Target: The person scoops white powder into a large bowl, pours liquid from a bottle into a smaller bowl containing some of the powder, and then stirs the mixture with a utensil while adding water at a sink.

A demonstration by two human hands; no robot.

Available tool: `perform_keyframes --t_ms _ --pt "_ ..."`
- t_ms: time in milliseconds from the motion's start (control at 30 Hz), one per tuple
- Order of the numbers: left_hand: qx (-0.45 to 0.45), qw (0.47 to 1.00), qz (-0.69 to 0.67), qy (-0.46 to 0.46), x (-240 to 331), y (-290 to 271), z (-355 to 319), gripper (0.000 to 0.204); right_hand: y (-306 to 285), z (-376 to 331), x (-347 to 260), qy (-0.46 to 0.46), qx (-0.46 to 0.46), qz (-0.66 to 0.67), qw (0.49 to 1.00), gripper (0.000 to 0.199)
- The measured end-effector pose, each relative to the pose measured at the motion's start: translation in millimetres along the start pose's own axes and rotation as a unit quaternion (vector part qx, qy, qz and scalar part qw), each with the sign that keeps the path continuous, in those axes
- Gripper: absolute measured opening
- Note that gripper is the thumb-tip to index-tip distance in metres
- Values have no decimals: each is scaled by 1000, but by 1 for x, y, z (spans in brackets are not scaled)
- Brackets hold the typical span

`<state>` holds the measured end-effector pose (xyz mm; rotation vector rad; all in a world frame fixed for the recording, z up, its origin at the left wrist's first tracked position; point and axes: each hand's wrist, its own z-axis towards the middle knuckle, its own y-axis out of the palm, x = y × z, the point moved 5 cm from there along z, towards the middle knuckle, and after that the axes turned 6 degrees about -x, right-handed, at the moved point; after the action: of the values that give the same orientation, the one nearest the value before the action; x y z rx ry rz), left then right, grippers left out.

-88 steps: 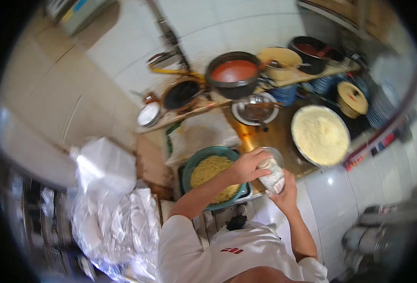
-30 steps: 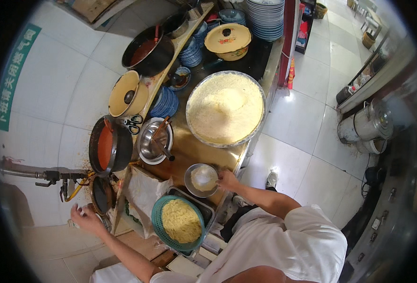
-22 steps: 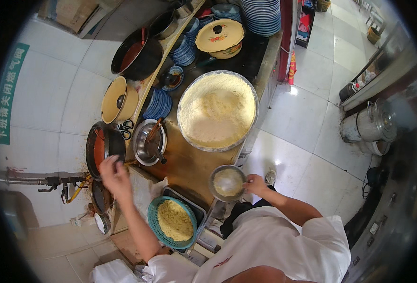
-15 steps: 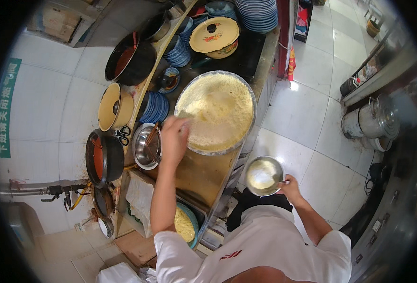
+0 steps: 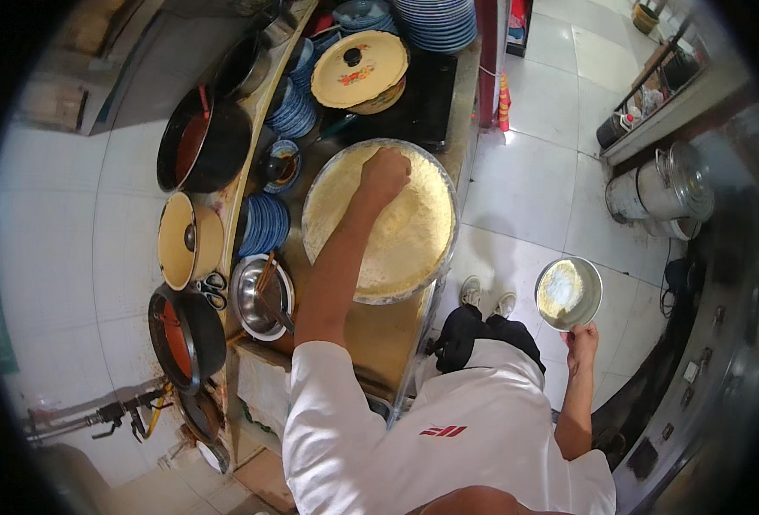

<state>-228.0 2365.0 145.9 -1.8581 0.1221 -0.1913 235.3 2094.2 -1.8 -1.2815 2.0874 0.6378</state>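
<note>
Head cam: L hand [image 5: 386, 176] has just gone farther over the basin [image 5: 385, 299] of yellowish meal [image 5: 414, 227], fingers bunched, can't tell if gripping anything. R hand [image 5: 580, 339] has swung the metal bowl [image 5: 591, 299] out right, above the floor [image 5: 517, 197], fingers grasping its near edge; so hands now well apart. Bowl's mouth up, approx. round, no long axis.

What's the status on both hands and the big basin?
Left hand over basin, contact unclear. Right hand gripping bowl at its near edge. Basin uncovered, pale powder inside. Left forearm hides part.
</note>
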Motion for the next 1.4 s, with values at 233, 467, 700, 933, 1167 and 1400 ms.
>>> perform_keyframes --t_ms 233,467,700,933,1167,1400 --pt "-42 995 84 20 0 6 11 12 12 2 -2 -4 7 39 999 12" --pt "-69 993 100 13 5 8 12 13 17 7 -7 -7 17 41 999 12" --pt "-21 997 72 19 -2 10 13 10 9 2 -5 -25 23 55 998 8" --pt "-12 977 -198 80 6 -21 15 12 -4 -11 2 -29 52 98 993 11" --pt "-113 882 -423 174 96 -30 59 16 -31 -29 12 -26 87 161 983 8" --pt "-107 851 -407 314 274 -10 123 17 -105 -38 12 -46 184 226 955 10"
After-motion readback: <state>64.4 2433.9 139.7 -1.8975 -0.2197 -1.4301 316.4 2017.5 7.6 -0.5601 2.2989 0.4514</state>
